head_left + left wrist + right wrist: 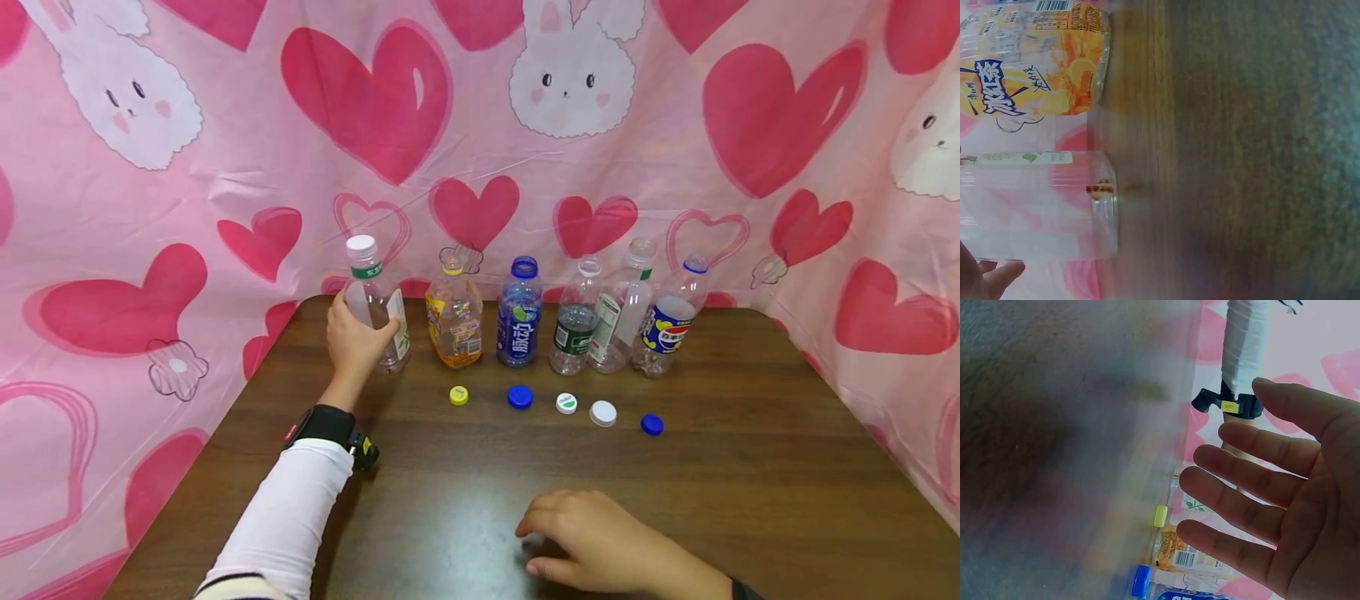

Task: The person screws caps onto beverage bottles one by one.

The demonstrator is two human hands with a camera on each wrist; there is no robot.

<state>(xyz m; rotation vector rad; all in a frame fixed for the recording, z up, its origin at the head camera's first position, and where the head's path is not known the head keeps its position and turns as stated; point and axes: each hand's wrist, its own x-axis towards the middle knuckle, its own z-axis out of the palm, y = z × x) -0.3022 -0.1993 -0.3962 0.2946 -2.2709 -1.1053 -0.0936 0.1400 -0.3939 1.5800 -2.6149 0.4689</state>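
At the left end of the bottle row stands a clear plastic bottle point(388, 329) with a white cap point(362, 247) on its neck and a green neck label. My left hand point(358, 337) grips its body, thumb on the near right side and fingers round the left. In the left wrist view the bottle point(1035, 206) is upright on the table, beside an orange-labelled tea bottle point(1035, 62). Over the table's near part hovers my right hand point(592, 542), holding nothing. Its fingers point(1241, 506) are spread and loosely bent in the right wrist view.
Rightward stand several uncapped bottles: the tea bottle point(454, 321), a blue bottle point(520, 321), a green-labelled bottle point(574, 329), a clear bottle point(618, 321) and a Pepsi bottle point(670, 321). Before them lie a yellow cap point(459, 396), blue caps point(521, 397) and white caps point(603, 413). Behind hangs a pink curtain point(480, 150).
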